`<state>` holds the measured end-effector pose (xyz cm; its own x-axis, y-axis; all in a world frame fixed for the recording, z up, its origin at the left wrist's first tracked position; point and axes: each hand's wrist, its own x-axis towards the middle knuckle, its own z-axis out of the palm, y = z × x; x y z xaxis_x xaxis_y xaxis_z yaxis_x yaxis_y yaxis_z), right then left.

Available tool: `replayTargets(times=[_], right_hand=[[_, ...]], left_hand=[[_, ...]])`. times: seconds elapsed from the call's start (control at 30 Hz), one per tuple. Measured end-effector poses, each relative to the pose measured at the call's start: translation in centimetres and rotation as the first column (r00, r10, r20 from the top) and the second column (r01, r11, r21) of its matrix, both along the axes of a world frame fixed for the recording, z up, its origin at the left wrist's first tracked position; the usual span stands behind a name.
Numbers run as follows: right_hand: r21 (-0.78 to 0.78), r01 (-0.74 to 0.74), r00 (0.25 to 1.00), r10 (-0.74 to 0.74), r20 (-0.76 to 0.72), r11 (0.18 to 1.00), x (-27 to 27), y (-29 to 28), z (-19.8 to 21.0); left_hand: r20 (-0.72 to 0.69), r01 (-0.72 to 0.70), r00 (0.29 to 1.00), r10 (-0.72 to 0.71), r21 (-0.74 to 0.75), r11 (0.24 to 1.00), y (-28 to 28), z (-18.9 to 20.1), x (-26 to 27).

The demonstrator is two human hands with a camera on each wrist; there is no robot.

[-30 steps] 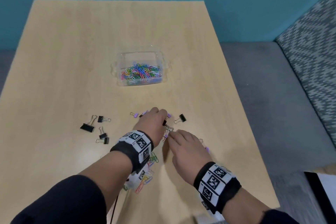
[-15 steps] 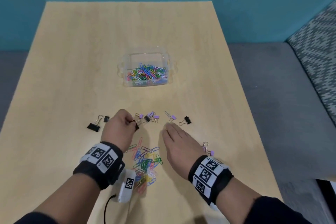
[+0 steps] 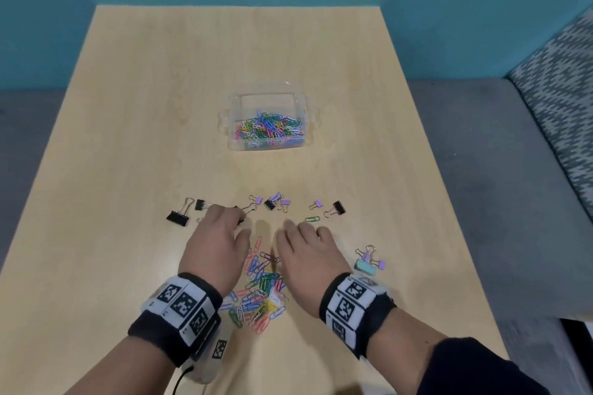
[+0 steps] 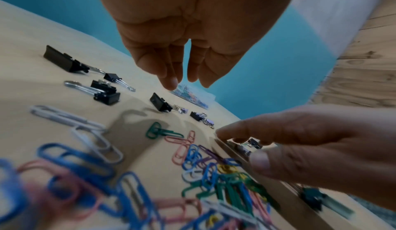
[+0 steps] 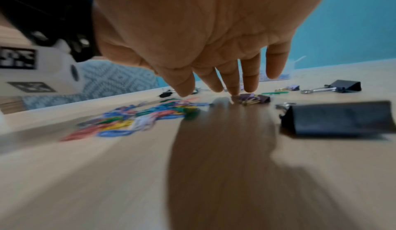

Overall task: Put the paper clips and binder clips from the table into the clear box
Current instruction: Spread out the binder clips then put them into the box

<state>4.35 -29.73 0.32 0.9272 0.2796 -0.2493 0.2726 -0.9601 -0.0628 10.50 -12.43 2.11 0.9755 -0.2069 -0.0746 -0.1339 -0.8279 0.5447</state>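
Note:
A clear box, partly filled with coloured paper clips, stands mid-table. Between my hands lies a loose pile of paper clips, also close up in the left wrist view. Black and purple binder clips form a row beyond my fingers. My left hand hovers over a small black binder clip, fingers hanging straight and holding nothing. My right hand lies flat and empty, its fingertips on the table near a purple binder clip.
A large black binder clip sits at the row's left end and another black one at its right. Teal and purple binder clips lie right of my right wrist. The table's right edge drops to grey floor.
My left hand moved left from the middle clips, pinching a small black binder clip half a second ago; its fingers are now off it. My right hand drew back slightly and flattened.

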Motion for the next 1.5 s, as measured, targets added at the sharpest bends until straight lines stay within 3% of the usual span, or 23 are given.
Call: replayTargets(times=[0.13, 0.3, 0.5, 0.6, 0.83, 1.0, 1.27, 1.37, 1.5], right_hand=[[-0.024, 0.02, 0.998, -0.021, -0.055, 1.0, -2.0, 0.6, 0.4], [-0.04, 0.119, 0.987, -0.122, -0.1, 0.992, -0.2, 1.9, 0.0], [0.071, -0.133, 0.984, 0.141, -0.112, 0.989, -2.6, 3.5, -0.1], [0.128, -0.175, 0.982, 0.183, -0.054, 0.976, -4.3, 3.1, 0.5], [0.05, 0.119, 0.993, -0.118, -0.023, 0.992, -4.4, 0.4, 0.1], [-0.019, 0.218, 0.976, -0.218, -0.009, 0.976, -3.9, -1.1, -0.4], [0.133, 0.015, 0.999, -0.02, 0.031, 0.991, -1.7, 1.9, -0.3], [0.124, -0.037, 0.996, 0.047, -0.077, 0.992, -0.5, 2.0, -0.8], [0.141, -0.16, 0.972, 0.181, -0.152, 0.977, -2.5, 2.4, -0.7]], left_hand=[[-0.012, 0.066, 0.998, -0.066, -0.002, 0.998, 1.2, 0.2, -2.1], [-0.023, 0.127, 0.992, -0.127, -0.009, 0.992, 2.9, 0.4, -4.0], [-0.03, 0.139, 0.99, -0.139, -0.008, 0.99, 4.7, 0.2, -5.0], [-0.014, 0.171, 0.985, -0.171, -0.002, 0.985, 5.6, 0.2, -5.7], [-0.007, 0.31, 0.95, -0.312, 0.137, 0.941, 6.7, -0.3, -7.9], [-0.052, 0.441, 0.896, -0.44, 0.2, 0.875, 6.6, -0.8, -9.7], [-0.076, 0.442, 0.896, -0.438, 0.253, 0.861, 4.1, -2.8, -5.7], [-0.112, 0.476, 0.878, -0.465, 0.292, 0.829, 4.5, -3.9, -5.7], [-0.009, 0.539, 0.832, -0.554, 0.249, 0.805, 5.0, -3.0, -7.9]])
